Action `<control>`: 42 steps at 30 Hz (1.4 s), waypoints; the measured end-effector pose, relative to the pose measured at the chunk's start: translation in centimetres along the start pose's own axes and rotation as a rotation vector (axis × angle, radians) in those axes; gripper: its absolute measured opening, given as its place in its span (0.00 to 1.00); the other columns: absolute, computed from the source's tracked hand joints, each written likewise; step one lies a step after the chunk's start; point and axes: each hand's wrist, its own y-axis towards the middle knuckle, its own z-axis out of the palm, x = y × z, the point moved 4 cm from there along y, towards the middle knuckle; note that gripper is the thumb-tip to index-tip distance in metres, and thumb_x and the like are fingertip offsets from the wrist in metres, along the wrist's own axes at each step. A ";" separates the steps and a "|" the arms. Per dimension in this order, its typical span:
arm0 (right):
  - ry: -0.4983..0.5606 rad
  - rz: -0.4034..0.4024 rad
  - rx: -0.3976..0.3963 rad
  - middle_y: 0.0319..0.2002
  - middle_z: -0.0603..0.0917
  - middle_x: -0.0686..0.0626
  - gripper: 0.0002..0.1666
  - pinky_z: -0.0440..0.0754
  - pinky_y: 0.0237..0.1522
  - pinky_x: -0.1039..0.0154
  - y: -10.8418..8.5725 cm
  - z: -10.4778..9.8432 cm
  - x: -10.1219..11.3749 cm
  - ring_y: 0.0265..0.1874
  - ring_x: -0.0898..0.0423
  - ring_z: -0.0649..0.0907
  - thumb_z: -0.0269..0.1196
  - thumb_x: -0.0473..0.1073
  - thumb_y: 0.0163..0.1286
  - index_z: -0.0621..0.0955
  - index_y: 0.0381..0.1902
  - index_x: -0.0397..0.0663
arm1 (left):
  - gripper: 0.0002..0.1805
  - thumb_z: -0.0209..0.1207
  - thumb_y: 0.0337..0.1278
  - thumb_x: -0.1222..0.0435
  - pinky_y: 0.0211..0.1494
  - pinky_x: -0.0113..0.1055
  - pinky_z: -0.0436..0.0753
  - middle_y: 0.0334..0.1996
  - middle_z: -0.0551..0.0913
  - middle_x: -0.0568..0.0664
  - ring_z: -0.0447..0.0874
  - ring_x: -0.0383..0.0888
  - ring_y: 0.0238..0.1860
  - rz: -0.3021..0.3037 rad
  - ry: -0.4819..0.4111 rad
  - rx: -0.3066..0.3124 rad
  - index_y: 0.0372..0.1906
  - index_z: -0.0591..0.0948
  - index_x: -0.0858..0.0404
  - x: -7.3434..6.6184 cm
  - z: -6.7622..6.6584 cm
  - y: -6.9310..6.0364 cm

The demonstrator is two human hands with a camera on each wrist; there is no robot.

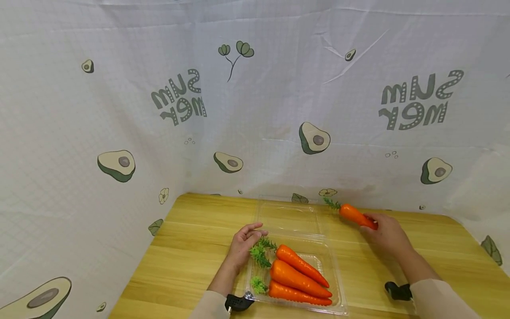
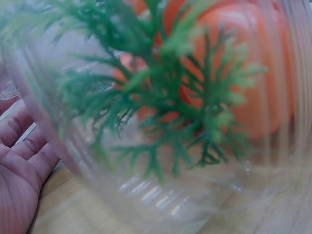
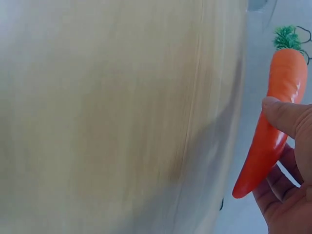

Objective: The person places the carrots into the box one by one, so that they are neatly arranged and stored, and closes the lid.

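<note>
Our right hand [image 1: 386, 232] pinches one carrot [image 1: 352, 214] near far edge of desk [image 1: 207, 212]; left hand [image 1: 241, 243], fingers loosely extended beside clear container [image 1: 336, 271], apparently holds nothing. We count three carrots [image 1: 300, 279] inside, lid [image 1: 291, 217] folded back, one outside; filling or emptying, we cannot tell. Desk strip separates container from held carrot; backdrop [image 1: 271, 110] just beyond.

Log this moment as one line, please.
right grip: holds leafy-topped carrot | left grip: beside clear plastic clamshell | lid: folded back | inside clamshell: three more carrots
</note>
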 end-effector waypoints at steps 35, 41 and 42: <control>0.059 -0.131 -0.100 0.45 0.88 0.40 0.26 0.86 0.39 0.48 -2.4 -1.9 9.7 0.38 0.49 0.84 0.73 0.45 0.65 0.83 0.58 0.39 | 0.24 0.56 0.75 0.63 0.62 0.37 0.75 0.55 0.84 0.67 0.82 0.44 0.57 -0.006 -0.023 -0.003 0.68 0.74 0.70 0.0 0.0 0.1; 0.072 -0.155 -0.097 0.45 0.88 0.42 0.25 0.84 0.38 0.55 -2.9 -1.9 10.6 0.37 0.52 0.83 0.74 0.44 0.63 0.84 0.57 0.41 | 0.24 0.56 0.75 0.62 0.61 0.36 0.76 0.54 0.86 0.62 0.82 0.39 0.55 0.000 -0.015 0.006 0.68 0.73 0.69 0.1 -0.1 0.1; 0.074 -0.158 -0.095 0.45 0.88 0.43 0.25 0.84 0.37 0.56 -2.9 -1.9 10.7 0.37 0.52 0.83 0.74 0.44 0.63 0.84 0.56 0.41 | 0.24 0.56 0.75 0.62 0.62 0.35 0.76 0.54 0.86 0.61 0.82 0.39 0.55 0.003 -0.013 0.010 0.69 0.73 0.70 0.2 -0.1 0.1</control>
